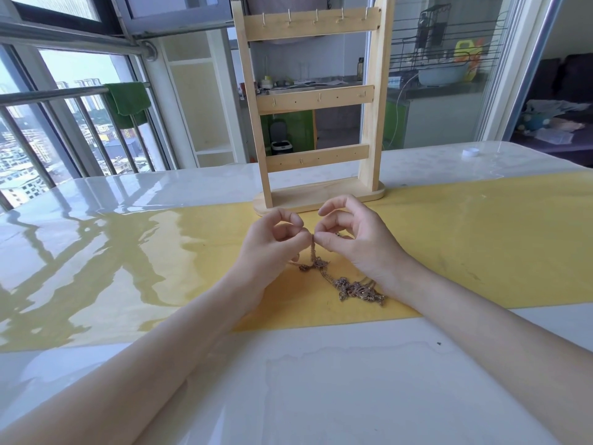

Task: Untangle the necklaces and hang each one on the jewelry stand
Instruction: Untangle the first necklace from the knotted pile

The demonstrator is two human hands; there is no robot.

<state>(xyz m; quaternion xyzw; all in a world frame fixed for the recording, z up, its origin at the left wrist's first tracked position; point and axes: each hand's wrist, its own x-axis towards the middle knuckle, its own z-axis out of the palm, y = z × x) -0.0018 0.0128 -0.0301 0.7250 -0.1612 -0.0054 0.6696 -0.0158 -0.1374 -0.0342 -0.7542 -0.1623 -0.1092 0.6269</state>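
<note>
Left hand and right hand both pinch one strand of the tangled necklaces, clump lying below the right wrist (stand hooks bare). Tease apart slowly, don't yank.

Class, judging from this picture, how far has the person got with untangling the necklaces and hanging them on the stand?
Done: nothing hung; the hooks of the pale wooden jewelry stand are bare. In hand: the left hand and right hand pinch one strand lifted from the tangled gold-coloured chain necklaces lying on the yellow mat. Left: separating every chain and hanging each.
</note>
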